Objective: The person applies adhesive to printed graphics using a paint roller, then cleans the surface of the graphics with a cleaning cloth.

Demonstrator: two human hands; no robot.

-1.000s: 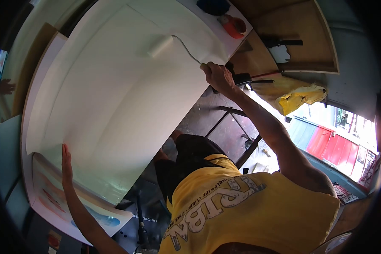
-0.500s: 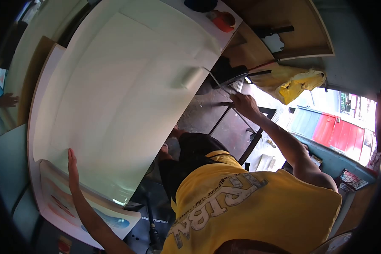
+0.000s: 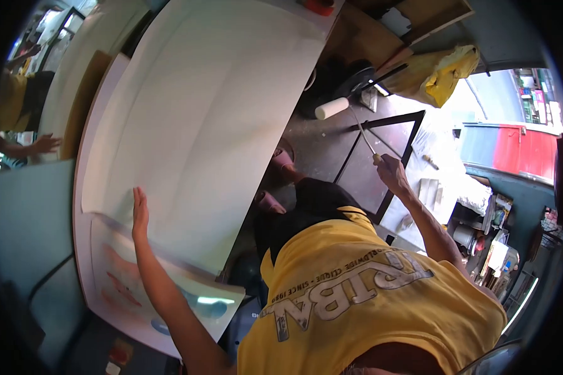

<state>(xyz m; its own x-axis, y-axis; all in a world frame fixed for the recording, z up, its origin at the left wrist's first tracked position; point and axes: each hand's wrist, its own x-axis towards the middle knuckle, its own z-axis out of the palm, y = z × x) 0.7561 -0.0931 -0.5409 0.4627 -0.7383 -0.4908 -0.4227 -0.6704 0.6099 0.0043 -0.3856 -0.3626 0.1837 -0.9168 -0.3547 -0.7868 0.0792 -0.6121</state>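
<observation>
A large white sheet [image 3: 194, 112] covers most of the light table [image 3: 85, 187]. My left hand [image 3: 141, 215] rests near the sheet's lower left part, fingers stretched out, holding nothing. My right hand [image 3: 391, 174] is closed around the handle of a paint roller [image 3: 331, 109]. The white roller head is off the sheet, out past its right edge and above the floor. Beneath the sheet's lower end, a printed picture [image 3: 131, 281] with red and blue shapes shows on the table.
A black metal frame [image 3: 411, 125] stands on the floor to the right. Behind it hangs a yellow sack [image 3: 441, 84]. A red roll [image 3: 319, 7] lies at the table's far edge. A mirror [image 3: 37, 94] at the left shows a reflection.
The roller has come off the sheet to the right, with my right hand shifting right and down. The view has turned, and my left hand stays over the sheet's lower left part.
</observation>
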